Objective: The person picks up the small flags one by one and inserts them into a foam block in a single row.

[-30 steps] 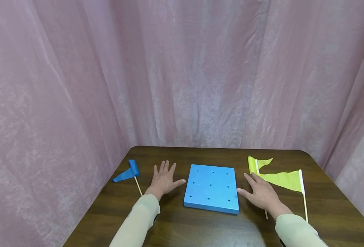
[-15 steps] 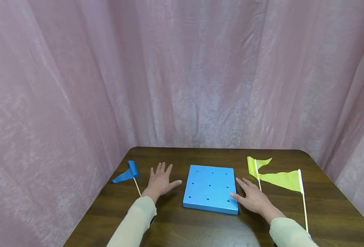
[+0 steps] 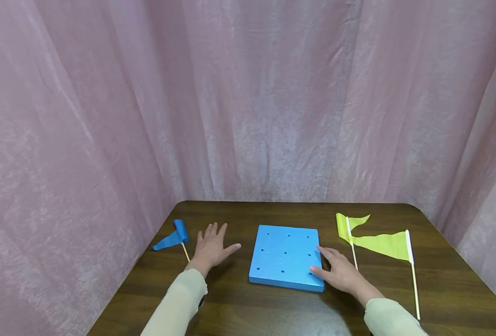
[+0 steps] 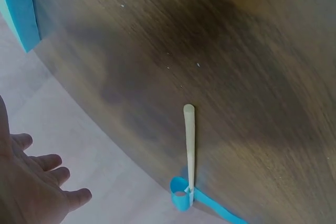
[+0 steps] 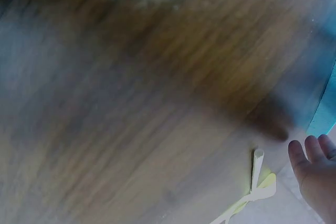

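I see my left hand [image 3: 210, 248] flat on the table [image 3: 239, 308], fingers spread, holding nothing, beside the blue flag [image 3: 173, 238] at lower left, whose stick runs toward the bottom edge. My right hand [image 3: 338, 273] lies open, fingertips on the blue board [image 3: 286, 255] at lower centre.

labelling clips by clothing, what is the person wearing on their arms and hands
Both arms wear long, pale cream sleeves that end at the wrists. The left hand and right hand are bare: no gloves, rings or watch show, and no markings or cables appear on the sleeves.
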Motion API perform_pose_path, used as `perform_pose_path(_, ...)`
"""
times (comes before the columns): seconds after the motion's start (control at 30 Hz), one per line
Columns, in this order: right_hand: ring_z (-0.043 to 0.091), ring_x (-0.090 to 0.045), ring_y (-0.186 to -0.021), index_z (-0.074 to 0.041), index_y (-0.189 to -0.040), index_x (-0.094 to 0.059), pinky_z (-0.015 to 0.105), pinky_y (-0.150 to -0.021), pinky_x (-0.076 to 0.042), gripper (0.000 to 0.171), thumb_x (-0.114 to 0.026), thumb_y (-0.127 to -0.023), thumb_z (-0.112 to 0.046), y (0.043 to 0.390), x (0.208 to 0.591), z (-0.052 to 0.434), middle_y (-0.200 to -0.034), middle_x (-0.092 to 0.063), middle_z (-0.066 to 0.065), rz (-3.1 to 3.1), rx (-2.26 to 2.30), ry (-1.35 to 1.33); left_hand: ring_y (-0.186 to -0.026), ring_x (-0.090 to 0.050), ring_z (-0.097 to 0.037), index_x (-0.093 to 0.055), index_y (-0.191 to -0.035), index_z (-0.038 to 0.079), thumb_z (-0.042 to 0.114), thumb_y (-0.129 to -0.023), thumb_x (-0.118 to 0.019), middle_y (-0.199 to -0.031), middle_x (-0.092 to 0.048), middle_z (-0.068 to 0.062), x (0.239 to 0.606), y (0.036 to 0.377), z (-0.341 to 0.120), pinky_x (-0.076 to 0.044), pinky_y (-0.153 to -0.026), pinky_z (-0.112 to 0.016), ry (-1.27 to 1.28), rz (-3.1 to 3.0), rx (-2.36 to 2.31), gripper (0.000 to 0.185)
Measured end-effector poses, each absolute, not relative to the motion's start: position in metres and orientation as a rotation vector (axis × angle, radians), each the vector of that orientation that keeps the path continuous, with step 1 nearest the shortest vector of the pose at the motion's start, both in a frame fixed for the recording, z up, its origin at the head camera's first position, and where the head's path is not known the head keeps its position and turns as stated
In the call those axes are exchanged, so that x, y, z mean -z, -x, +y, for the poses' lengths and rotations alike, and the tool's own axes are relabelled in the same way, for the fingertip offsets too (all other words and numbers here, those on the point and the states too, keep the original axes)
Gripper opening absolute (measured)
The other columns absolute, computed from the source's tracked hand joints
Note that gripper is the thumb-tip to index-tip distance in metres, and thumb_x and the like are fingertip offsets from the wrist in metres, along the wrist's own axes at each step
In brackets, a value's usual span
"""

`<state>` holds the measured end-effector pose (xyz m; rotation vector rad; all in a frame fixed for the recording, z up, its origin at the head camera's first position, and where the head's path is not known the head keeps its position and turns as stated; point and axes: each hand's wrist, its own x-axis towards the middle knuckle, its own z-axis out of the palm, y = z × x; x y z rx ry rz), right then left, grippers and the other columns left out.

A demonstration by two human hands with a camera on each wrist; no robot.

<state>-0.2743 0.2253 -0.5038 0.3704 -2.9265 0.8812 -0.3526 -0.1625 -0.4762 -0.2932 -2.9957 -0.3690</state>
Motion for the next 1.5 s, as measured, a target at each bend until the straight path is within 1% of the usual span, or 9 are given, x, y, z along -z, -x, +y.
perform_pose_path(0.13, 0.049, -0.039, -0.132, -0.004, -0.148, -0.043, 0.066, -0.101, -0.034, 0.080, -0.067, -0.090, -0.053, 0.275, 0.504, 0.224, -0.144, -0.043, 0.028, -2.923, -0.946, -0.352, -0.147, -0.016, -0.042, -0.031, -0.155, 0.011, 0.070, -0.089, -0.055, -0.158, -0.025, -0.024, 0.476, 0.353, -0.167, -0.009, -0.113, -0.065, 0.280, -2.992, 0.399, 0.092)
perform_pose_path(0.37, 0.046, -0.041, -0.131, -0.003, -0.144, -0.047, 0.063, -0.103, -0.034, 0.070, -0.070, -0.091, -0.041, 0.274, 0.502, 0.224, -0.142, -0.046, 0.025, -2.908, -1.032, -0.335, -0.147, -0.016, -0.041, -0.030, -0.156, 0.012, 0.072, -0.088, -0.052, -0.158, -0.026, -0.022, 0.477, 0.352, -0.178, -0.011, -0.113, -0.065, 0.234, -2.994, 0.417, 0.093)
perform_pose_path(0.5, 0.045, -0.042, -0.132, -0.002, -0.143, -0.048, 0.062, -0.104, -0.034, 0.067, -0.073, -0.090, -0.034, 0.274, 0.503, 0.226, -0.142, -0.046, 0.025, -2.888, -1.116, -0.300, -0.147, -0.015, -0.042, -0.028, -0.156, 0.011, 0.070, -0.090, -0.053, -0.159, -0.024, -0.023, 0.475, 0.350, -0.186, -0.011, -0.113, -0.065, 0.204, -2.991, 0.486, 0.092)
perform_pose_path(0.6, 0.045, -0.042, -0.132, -0.002, -0.143, -0.049, 0.062, -0.104, -0.033, 0.066, -0.074, -0.089, -0.032, 0.274, 0.504, 0.227, -0.142, -0.047, 0.025, -2.876, -1.154, -0.276, -0.146, -0.017, -0.044, -0.028, -0.156, 0.010, 0.067, -0.091, -0.053, -0.158, -0.025, -0.025, 0.473, 0.349, -0.193, -0.013, -0.112, -0.066, 0.180, -2.975, 0.538, 0.091)
perform_pose_path(0.73, 0.045, -0.044, -0.130, -0.003, -0.142, -0.050, 0.062, -0.104, -0.034, 0.065, -0.076, -0.087, -0.029, 0.274, 0.506, 0.227, -0.140, -0.048, 0.025, -2.874, -1.166, -0.267, -0.144, -0.021, -0.046, -0.028, -0.156, 0.008, 0.069, -0.091, -0.051, -0.157, -0.026, -0.026, 0.471, 0.347, -0.202, -0.017, -0.109, -0.069, 0.144, -2.950, 0.595, 0.092)
perform_pose_path(0.9, 0.045, -0.045, -0.130, -0.004, -0.141, -0.052, 0.062, -0.103, -0.034, 0.064, -0.076, -0.087, -0.027, 0.273, 0.507, 0.227, -0.139, -0.049, 0.024, -2.879, -1.178, -0.270, -0.144, -0.020, -0.047, -0.024, -0.157, 0.007, 0.070, -0.092, -0.047, -0.157, -0.025, -0.027, 0.469, 0.345, -0.213, -0.017, -0.108, -0.070, 0.082, -2.947, 0.683, 0.093)
perform_pose_path(1.07, 0.046, -0.044, -0.130, -0.005, -0.140, -0.053, 0.063, -0.103, -0.034, 0.060, -0.074, -0.089, -0.026, 0.271, 0.507, 0.227, -0.139, -0.049, 0.024, -2.908, -1.168, -0.275, -0.143, -0.022, -0.047, -0.025, -0.156, 0.005, 0.067, -0.094, -0.048, -0.155, -0.028, -0.027, 0.468, 0.344, -0.223, -0.018, -0.108, -0.070, 0.016, -2.921, 0.766, 0.091)
perform_pose_path(1.27, 0.048, -0.041, -0.132, -0.006, -0.142, -0.051, 0.066, -0.102, -0.033, 0.061, -0.072, -0.090, -0.031, 0.272, 0.505, 0.227, -0.142, -0.047, 0.026, -2.958, -1.144, -0.297, -0.140, -0.027, -0.050, -0.026, -0.154, 0.000, 0.066, -0.095, -0.046, -0.153, -0.030, -0.031, 0.467, 0.344, -0.231, -0.025, -0.105, -0.069, -0.036, -2.881, 0.804, 0.091)
perform_pose_path(1.5, 0.050, -0.038, -0.133, -0.007, -0.143, -0.049, 0.068, -0.102, -0.031, 0.062, -0.070, -0.091, -0.034, 0.274, 0.503, 0.229, -0.144, -0.045, 0.027, -3.007, -1.146, -0.320, -0.137, -0.030, -0.052, -0.027, -0.153, -0.001, 0.063, -0.097, -0.047, -0.151, -0.031, -0.033, 0.468, 0.343, -0.239, -0.030, -0.104, -0.067, -0.140, -2.837, 0.910, 0.088)
